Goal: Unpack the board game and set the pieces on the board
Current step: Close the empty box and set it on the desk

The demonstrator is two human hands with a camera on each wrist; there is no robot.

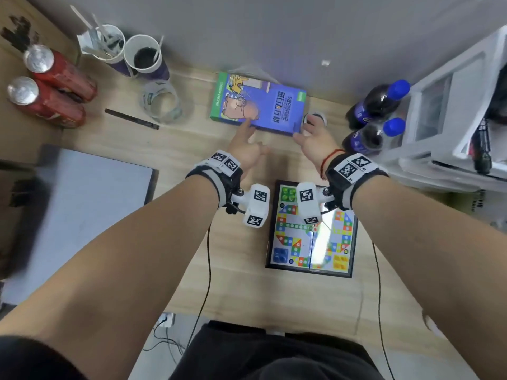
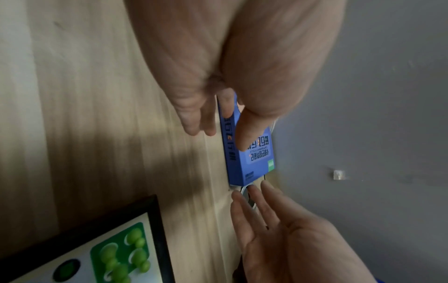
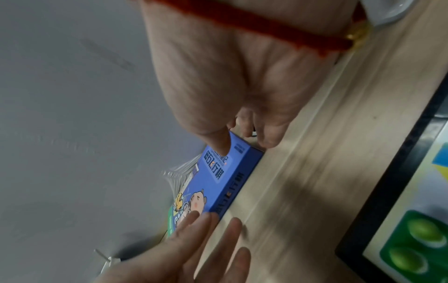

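The blue game box (image 1: 258, 105) lies flat at the back of the wooden table (image 1: 192, 149), against the wall. My left hand (image 1: 248, 130) reaches it with straight fingers, the index tip touching its near edge; in the left wrist view the thumb (image 2: 244, 134) hovers over the box (image 2: 252, 159). My right hand (image 1: 307, 130) is open at the box's right near corner, its thumb (image 3: 218, 145) on the lid of the box (image 3: 218, 183). The game board (image 1: 310, 229) lies open nearer me, with green pieces (image 1: 288, 194), blue and yellow ones in its corners.
Two red cans (image 1: 46, 86), paper cups (image 1: 137, 56), a tipped clear cup (image 1: 162, 102) and a black pen (image 1: 131, 119) sit at the back left. Two dark bottles (image 1: 375, 113) and white plastic drawers (image 1: 452, 105) stand to the right. A small round white object (image 1: 315, 117) lies by my right fingers.
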